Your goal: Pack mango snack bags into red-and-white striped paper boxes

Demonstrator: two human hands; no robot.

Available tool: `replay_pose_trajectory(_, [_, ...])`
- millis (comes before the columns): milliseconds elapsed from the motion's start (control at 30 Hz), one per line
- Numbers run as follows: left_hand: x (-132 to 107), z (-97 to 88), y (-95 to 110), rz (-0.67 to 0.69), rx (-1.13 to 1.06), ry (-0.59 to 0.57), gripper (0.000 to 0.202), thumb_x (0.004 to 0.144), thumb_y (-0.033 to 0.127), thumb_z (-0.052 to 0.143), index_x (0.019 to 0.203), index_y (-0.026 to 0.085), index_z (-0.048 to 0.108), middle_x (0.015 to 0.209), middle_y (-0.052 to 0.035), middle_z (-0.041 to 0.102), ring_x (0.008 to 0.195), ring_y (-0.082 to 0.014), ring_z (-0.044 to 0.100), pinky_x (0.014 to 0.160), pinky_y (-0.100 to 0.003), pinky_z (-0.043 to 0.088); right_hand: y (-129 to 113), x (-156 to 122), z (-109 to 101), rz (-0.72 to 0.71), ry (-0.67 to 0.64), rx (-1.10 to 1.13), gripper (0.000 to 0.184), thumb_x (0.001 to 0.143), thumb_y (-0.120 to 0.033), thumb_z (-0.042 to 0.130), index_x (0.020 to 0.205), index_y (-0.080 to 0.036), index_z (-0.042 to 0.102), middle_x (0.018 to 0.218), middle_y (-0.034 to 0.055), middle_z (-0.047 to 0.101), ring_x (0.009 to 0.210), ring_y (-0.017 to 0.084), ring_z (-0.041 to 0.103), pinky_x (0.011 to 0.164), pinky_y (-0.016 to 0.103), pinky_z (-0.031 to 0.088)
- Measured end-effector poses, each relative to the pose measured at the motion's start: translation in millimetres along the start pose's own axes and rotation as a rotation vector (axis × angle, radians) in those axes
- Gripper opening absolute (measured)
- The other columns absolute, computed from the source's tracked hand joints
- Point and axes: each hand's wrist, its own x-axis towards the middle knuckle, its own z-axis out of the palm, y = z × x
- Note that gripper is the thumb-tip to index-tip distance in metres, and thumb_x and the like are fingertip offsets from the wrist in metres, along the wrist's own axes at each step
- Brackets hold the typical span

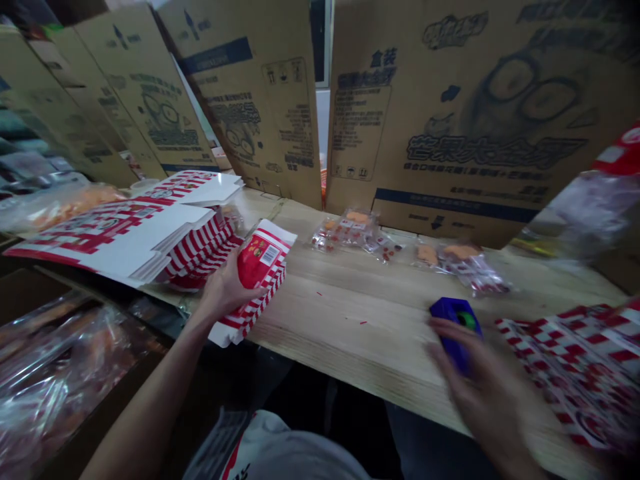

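My left hand (pixel 226 287) is closed around a red-and-white striped paper box (pixel 261 257) with a barcode on its red panel, held tilted at the table's front edge. Just behind that hand lies a stack of striped folded cartons (pixel 200 250). On the right, my right hand (pixel 475 380) is blurred by motion. Its fingers look apart, and they partly cover a blue tape dispenser (pixel 445 308) with a green core. Whether they touch the dispenser, I cannot tell.
Flat printed cartons (pixel 145 230) are piled at the left. Small clear packets (pixel 350 230) lie along the back, before tall cardboard boxes (pixel 440 133). More striped cartons (pixel 575 360) lie at the right. Below left, an open box holds plastic-wrapped items (pixel 65 373).
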Motion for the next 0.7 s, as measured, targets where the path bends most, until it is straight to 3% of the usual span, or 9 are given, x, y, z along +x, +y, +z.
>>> replay_pose_trajectory(67, [-25.6, 0.5, 27.9, 0.114, -0.099, -0.01, 0.113, 0.058, 0.049, 0.08, 0.146, 0.012, 0.021, 0.132, -0.0217, 0.055, 0.115, -0.0404, 0.057, 0.095, -0.049, 0.047, 16.0, 10.9, 54.5, -0.029, -0.273, 0.068, 0.058, 0.055, -0.033, 0.089, 0.108, -0.025, 0.066, 0.119, 0.0087, 0.065, 0.117, 0.029, 0.056, 0.108, 0.047, 0.038])
replay_pose_trajectory(133, [-52.7, 12.5, 53.6, 0.205, -0.23, -0.057, 0.113, 0.056, 0.047, 0.081, 0.146, 0.013, 0.023, 0.134, -0.0196, 0.054, 0.116, -0.0395, 0.057, 0.094, -0.048, 0.048, 31.0, 15.1, 101.3, 0.046, -0.514, 0.248, 0.075, 0.051, -0.037, 0.089, 0.119, -0.027, 0.059, 0.125, 0.0091, 0.063, 0.117, 0.032, 0.057, 0.1, 0.051, 0.045])
replay_pose_trajectory(233, [-83.8, 44.5, 78.4, 0.274, -0.406, -0.075, 0.106, 0.058, 0.042, 0.079, 0.145, 0.014, 0.025, 0.138, -0.02, 0.05, 0.125, -0.0384, 0.05, 0.1, -0.049, 0.045, 47.0, 10.5, 132.6, 0.05, -0.605, 0.428, 0.063, 0.065, -0.041, 0.082, 0.12, -0.025, 0.059, 0.123, 0.0087, 0.065, 0.113, 0.029, 0.06, 0.098, 0.046, 0.048])
replay_pose_trajectory(333, [-95.5, 73.9, 86.0, 0.255, -0.603, -0.104, 0.104, 0.058, 0.038, 0.08, 0.144, 0.013, 0.028, 0.139, -0.0211, 0.048, 0.129, -0.0374, 0.046, 0.104, -0.051, 0.041, 57.0, 1.9, 118.8, 0.047, -0.552, 0.468, 0.049, 0.072, -0.037, 0.078, 0.116, -0.022, 0.063, 0.12, 0.0074, 0.067, 0.112, 0.026, 0.061, 0.1, 0.041, 0.046])
replay_pose_trajectory(400, [-95.2, 85.7, 85.1, 0.215, -0.804, -0.207, 0.097, 0.06, 0.036, 0.079, 0.142, 0.014, 0.032, 0.132, -0.019, 0.054, 0.122, -0.0345, 0.053, 0.101, -0.049, 0.044, 63.2, -0.7, 97.8, 0.068, -0.494, 0.465, 0.042, 0.075, -0.037, 0.076, 0.112, -0.02, 0.066, 0.116, 0.0071, 0.069, 0.109, 0.026, 0.063, 0.097, 0.04, 0.048])
replay_pose_trajectory(500, [-92.3, 95.2, 81.8, 0.047, -1.146, -0.397, 0.072, 0.064, 0.035, 0.076, 0.127, 0.013, 0.047, 0.092, -0.0073, 0.068, 0.087, -0.0244, 0.068, 0.079, -0.038, 0.054, 73.1, 1.5, 67.1, 0.114, -0.448, 0.475, 0.035, 0.077, -0.037, 0.074, 0.105, -0.017, 0.069, 0.104, 0.008, 0.073, 0.095, 0.025, 0.068, 0.088, 0.038, 0.052])
replay_pose_trajectory(600, [-96.1, 101.6, 83.4, -0.079, -1.255, -0.478, 0.042, 0.065, 0.034, 0.075, 0.097, 0.012, 0.061, 0.059, 0.0031, 0.057, 0.058, -0.0148, 0.061, 0.062, -0.027, 0.051, 81.5, 5.5, 47.3, 0.161, -0.413, 0.477, 0.033, 0.073, -0.036, 0.077, 0.099, -0.016, 0.071, 0.095, 0.0083, 0.074, 0.083, 0.024, 0.07, 0.079, 0.035, 0.054])
replay_pose_trajectory(700, [-106.1, 107.3, 91.6, -0.089, -1.29, -0.523, 0.053, 0.063, 0.032, 0.078, 0.109, 0.015, 0.06, 0.076, -0.0015, 0.065, 0.071, -0.0172, 0.066, 0.065, -0.028, 0.053, 85.3, 6.9, 39.9, 0.188, -0.329, 0.486, 0.033, 0.069, -0.036, 0.08, 0.095, -0.016, 0.073, 0.091, 0.0079, 0.075, 0.078, 0.023, 0.07, 0.076, 0.035, 0.055])
